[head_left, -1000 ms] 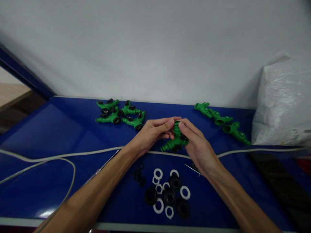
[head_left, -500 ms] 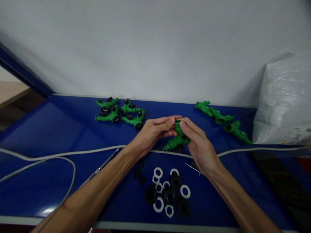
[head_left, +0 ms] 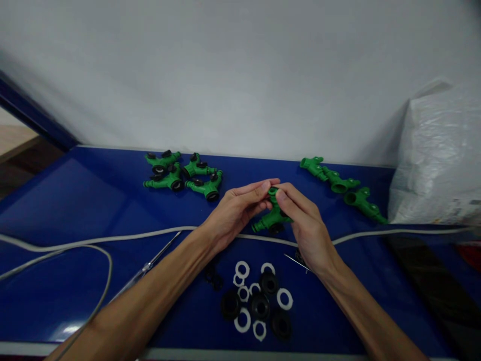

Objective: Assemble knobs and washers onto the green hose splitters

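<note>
A green Y-shaped hose connector [head_left: 271,218] is held above the blue table between both hands. My left hand [head_left: 246,203] pinches its upper end with thumb and fingers. My right hand [head_left: 303,213] is closed round its right side, thumb near the top opening, so part of the connector is hidden. Below the hands lie several white ring washers [head_left: 284,299] and several black rings [head_left: 260,306]. Smaller black rings [head_left: 214,278] sit close to my left forearm. A thin metal tool [head_left: 296,261] lies partly under my right wrist.
Several green connectors with black valves [head_left: 205,186] stand at the back left. Plain green connector bodies [head_left: 363,204] lie at the back right, beside a white plastic bag [head_left: 436,160]. A pale cable [head_left: 139,235] crosses the table; a screwdriver [head_left: 148,265] lies by my left forearm.
Both hands keep their grip on the green connector, with hardly any finger movement. The whole view has shifted slightly, so the things on the table appear a little further left.
</note>
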A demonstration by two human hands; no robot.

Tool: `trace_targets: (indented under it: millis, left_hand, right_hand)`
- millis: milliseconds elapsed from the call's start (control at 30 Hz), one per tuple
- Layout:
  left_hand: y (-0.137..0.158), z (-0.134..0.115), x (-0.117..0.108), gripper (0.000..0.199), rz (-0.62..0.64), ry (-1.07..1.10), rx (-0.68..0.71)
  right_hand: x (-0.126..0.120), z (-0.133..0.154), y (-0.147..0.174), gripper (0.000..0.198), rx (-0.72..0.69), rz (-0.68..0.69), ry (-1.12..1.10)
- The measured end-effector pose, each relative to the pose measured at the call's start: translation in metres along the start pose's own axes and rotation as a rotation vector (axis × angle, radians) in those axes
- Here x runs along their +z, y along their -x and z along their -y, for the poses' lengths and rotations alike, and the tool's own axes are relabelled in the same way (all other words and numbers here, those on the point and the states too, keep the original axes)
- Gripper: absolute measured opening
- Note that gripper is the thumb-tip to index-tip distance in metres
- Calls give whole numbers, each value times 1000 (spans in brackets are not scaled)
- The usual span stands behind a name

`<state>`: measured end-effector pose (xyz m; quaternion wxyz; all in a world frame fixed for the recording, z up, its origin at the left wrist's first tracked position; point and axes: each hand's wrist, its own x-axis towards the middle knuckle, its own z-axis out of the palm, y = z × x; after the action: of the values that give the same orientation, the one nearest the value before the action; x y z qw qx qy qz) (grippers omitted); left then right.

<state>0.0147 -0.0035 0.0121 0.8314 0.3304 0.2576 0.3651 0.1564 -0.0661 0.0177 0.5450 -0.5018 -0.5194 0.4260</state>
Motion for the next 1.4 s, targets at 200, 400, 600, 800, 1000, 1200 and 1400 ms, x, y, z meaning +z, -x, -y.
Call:
trace_targets:
  millis: [200,400,600,800,1000,1200,1400]
  left_hand:
    - [1,-1,3,18,-30,32,-23]
    - [0,-2,6,13,-81,68,-50]
    - [-2,1,3,17,-115,42,-44]
    - [-2,1,1,30,-72,-111,45]
    - [-4,-5,-8,40,-22,-533,243]
    - [-6,-8,-14,41,-20,-613,288]
    - [-10,-11,-16,44,-88,-640,332]
  right_hand:
    - [-1,0,-1,23,-14,5,71]
    - [2,5,-1,23,7,-13,130]
    - [1,4,0,22,-7,1,172]
    - [2,-1,-3,24,8,0,122]
    - [1,-10,-7,31,208,-107,-176]
    - [3,-8,-5,36,233,-56,-211]
    - [4,-4,-3,39,277,111,-296]
